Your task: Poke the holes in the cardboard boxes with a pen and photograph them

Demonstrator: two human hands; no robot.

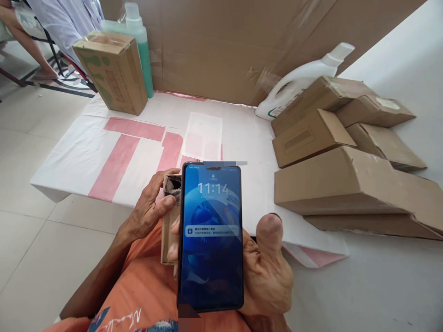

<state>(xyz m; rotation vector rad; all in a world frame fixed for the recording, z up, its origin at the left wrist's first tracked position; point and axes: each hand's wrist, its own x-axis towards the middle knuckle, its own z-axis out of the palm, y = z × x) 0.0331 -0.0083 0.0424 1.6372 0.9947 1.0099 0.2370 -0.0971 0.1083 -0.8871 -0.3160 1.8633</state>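
My right hand (266,272) holds a black smartphone (210,235) upright in front of me, its lit blue screen showing 11:14 and a notification; the thumb sticks up beside its right edge. My left hand (148,210) grips a small opened cardboard box (169,221) just left of the phone, thumb pressed on its torn top. Both hands rest over my lap in orange shorts.
A white and pink sheet (114,152) lies on the tiled floor. Several flat cardboard boxes (349,180) are piled at right beside a white detergent jug (297,83). A carton (114,69) and a green bottle (138,41) stand far left. A person's leg and chair show top left.
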